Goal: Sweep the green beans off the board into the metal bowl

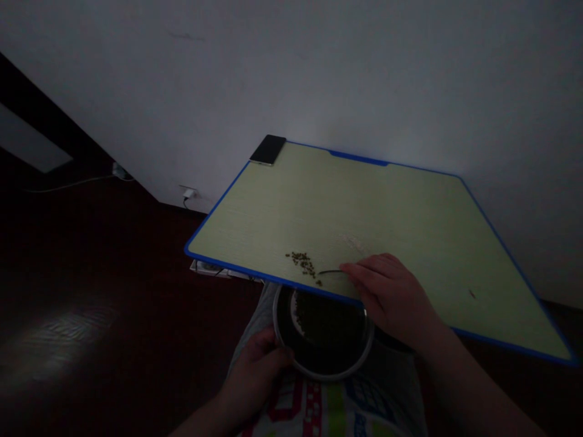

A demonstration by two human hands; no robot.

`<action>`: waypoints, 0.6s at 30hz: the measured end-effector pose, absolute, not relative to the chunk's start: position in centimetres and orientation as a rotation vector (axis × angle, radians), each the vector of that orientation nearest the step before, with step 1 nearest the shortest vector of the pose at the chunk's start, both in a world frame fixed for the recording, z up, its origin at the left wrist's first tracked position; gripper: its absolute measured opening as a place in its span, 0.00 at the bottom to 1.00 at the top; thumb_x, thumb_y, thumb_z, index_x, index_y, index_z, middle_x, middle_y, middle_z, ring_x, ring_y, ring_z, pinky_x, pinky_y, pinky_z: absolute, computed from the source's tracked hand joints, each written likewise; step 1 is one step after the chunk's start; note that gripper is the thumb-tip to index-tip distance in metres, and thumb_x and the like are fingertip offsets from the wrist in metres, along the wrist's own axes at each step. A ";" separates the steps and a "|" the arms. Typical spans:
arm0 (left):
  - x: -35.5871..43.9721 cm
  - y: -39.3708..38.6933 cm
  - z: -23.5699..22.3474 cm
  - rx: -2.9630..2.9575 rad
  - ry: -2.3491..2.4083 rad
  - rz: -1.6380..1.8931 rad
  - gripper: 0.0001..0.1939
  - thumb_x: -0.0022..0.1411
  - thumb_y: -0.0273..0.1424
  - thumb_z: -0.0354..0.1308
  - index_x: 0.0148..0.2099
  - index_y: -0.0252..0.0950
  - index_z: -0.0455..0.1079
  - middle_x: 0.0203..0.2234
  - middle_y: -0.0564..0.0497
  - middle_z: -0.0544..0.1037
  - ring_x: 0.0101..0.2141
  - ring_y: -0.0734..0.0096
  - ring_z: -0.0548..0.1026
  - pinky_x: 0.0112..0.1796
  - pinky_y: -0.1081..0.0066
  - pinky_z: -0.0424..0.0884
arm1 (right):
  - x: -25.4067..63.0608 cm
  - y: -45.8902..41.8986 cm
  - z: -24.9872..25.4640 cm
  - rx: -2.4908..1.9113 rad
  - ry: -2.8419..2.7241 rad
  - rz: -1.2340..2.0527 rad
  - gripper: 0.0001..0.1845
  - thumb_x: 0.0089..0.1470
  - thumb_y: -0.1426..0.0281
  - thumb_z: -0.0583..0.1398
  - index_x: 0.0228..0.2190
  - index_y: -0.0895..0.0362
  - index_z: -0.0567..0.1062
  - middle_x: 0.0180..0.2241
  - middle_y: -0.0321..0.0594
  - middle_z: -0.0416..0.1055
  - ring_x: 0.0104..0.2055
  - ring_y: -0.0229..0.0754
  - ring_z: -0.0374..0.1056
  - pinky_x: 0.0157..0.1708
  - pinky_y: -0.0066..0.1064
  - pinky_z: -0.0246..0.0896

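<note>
My left hand (260, 363) grips the left rim of a round metal bowl (325, 371) at my lap, just below the near edge of the board. A mass of small dark green grains fills much of the bowl. Closed above the board, my right hand (387, 288) pinches a thin dark metal utensil (331, 271); its kind cannot be made out. The utensil's tip points left at a small scatter of brownish grains or beans (303, 264) on the pale tabletop (364, 206). A faint whitish patch (351, 241) shows behind my right hand.
A black phone or tablet (268, 149) lies at the table's far left corner. The blue-rimmed table stands against a plain wall (291, 73). A small dark speck (472, 294) is on the right side. A plug (189, 193) with a cord sits low on the wall.
</note>
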State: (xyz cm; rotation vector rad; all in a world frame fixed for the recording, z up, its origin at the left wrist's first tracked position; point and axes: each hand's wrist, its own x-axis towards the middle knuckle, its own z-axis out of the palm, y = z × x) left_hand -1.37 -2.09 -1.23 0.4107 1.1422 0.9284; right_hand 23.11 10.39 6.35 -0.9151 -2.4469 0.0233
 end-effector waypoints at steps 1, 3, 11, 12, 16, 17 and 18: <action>-1.4 -2.1 -1.2 0.416 1.141 0.924 0.05 0.47 0.31 0.72 0.31 0.40 0.85 0.28 0.50 0.89 0.33 0.53 0.84 0.44 0.56 0.78 | 23.0 10.3 6.4 -0.911 -2.444 0.027 0.18 0.67 0.79 0.56 0.49 0.55 0.82 0.37 0.44 0.83 0.38 0.47 0.77 0.41 0.42 0.71; -1.3 -2.1 -1.0 0.423 1.133 0.926 0.05 0.47 0.31 0.72 0.31 0.40 0.85 0.28 0.49 0.90 0.34 0.52 0.85 0.44 0.57 0.78 | 22.9 10.3 6.4 -0.898 -2.447 0.025 0.17 0.67 0.79 0.56 0.50 0.57 0.82 0.37 0.45 0.83 0.38 0.47 0.77 0.41 0.42 0.71; -1.1 -1.8 -0.3 0.439 1.099 0.924 0.06 0.48 0.31 0.71 0.32 0.41 0.85 0.32 0.50 0.91 0.42 0.45 0.87 0.52 0.51 0.78 | 22.4 10.7 6.1 -0.940 -2.416 -0.015 0.18 0.66 0.79 0.56 0.48 0.55 0.83 0.37 0.44 0.84 0.38 0.47 0.77 0.40 0.41 0.70; -1.2 -1.8 -0.4 0.431 1.095 0.924 0.06 0.48 0.31 0.71 0.32 0.41 0.85 0.32 0.49 0.91 0.41 0.45 0.87 0.52 0.51 0.78 | 22.4 10.7 6.1 -0.942 -2.421 -0.008 0.18 0.67 0.79 0.56 0.48 0.55 0.83 0.37 0.44 0.84 0.38 0.47 0.78 0.40 0.41 0.70; -1.3 -2.1 -0.9 0.422 1.103 0.925 0.06 0.48 0.30 0.71 0.33 0.41 0.86 0.32 0.49 0.91 0.41 0.46 0.87 0.52 0.51 0.78 | 22.1 10.7 6.1 -0.916 -2.436 0.018 0.18 0.67 0.79 0.56 0.49 0.55 0.82 0.38 0.45 0.84 0.38 0.47 0.78 0.41 0.41 0.70; -1.3 -2.2 -1.0 0.417 1.109 0.927 0.07 0.48 0.30 0.71 0.33 0.41 0.86 0.32 0.49 0.91 0.41 0.46 0.87 0.52 0.51 0.78 | 22.1 10.7 6.2 -0.900 -2.435 0.025 0.17 0.67 0.79 0.56 0.49 0.55 0.82 0.38 0.44 0.84 0.38 0.47 0.78 0.41 0.41 0.70; -1.3 -2.2 -1.0 0.409 1.115 0.926 0.06 0.48 0.30 0.72 0.32 0.41 0.86 0.32 0.49 0.91 0.40 0.46 0.86 0.52 0.52 0.78 | 22.2 10.6 6.2 -0.883 -2.433 0.030 0.17 0.68 0.79 0.56 0.49 0.55 0.82 0.38 0.44 0.84 0.38 0.47 0.78 0.41 0.41 0.70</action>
